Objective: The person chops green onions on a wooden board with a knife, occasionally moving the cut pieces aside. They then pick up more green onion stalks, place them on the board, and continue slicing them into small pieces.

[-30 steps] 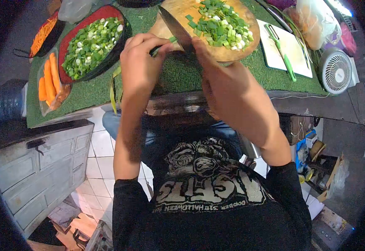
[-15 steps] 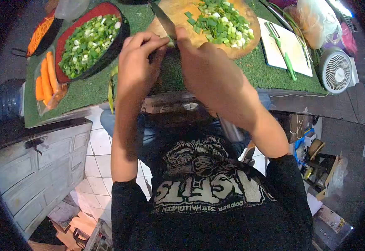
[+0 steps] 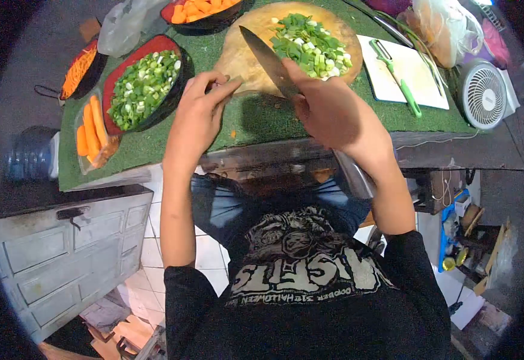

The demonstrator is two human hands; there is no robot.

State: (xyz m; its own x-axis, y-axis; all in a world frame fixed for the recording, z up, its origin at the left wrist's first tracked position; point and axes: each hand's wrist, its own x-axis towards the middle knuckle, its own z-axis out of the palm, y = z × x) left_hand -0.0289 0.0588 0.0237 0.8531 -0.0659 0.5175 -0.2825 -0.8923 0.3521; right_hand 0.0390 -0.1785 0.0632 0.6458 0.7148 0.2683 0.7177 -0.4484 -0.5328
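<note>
A kitchen knife (image 3: 266,59) is in my right hand (image 3: 337,114), its fingers wrapped around the handle and its blade slanting up and left over the round wooden chopping board (image 3: 238,60). Chopped spring onions (image 3: 313,51) form a pile on the board, just beyond the right hand. At the board's lower left edge, my left hand (image 3: 196,117) rests with fingers partly bent and apart; I see nothing held in it. Left of that hand stands a red-lined black bowl (image 3: 115,75) full of sliced spring onions (image 3: 142,90).
Peeled carrots (image 3: 93,132) lie on a bag at the left, near a dish of shredded carrot (image 3: 80,72). Carrot chunks (image 3: 199,7) fill another bowl. A green peeler (image 3: 403,84) crosses a white cutting board (image 3: 382,84). A small fan (image 3: 484,99) stands at the right edge.
My right hand with the knife has moved right, away from my left hand, which no longer meets the blade. The green strip hanging by my left wrist is gone from sight. The view has shifted.
</note>
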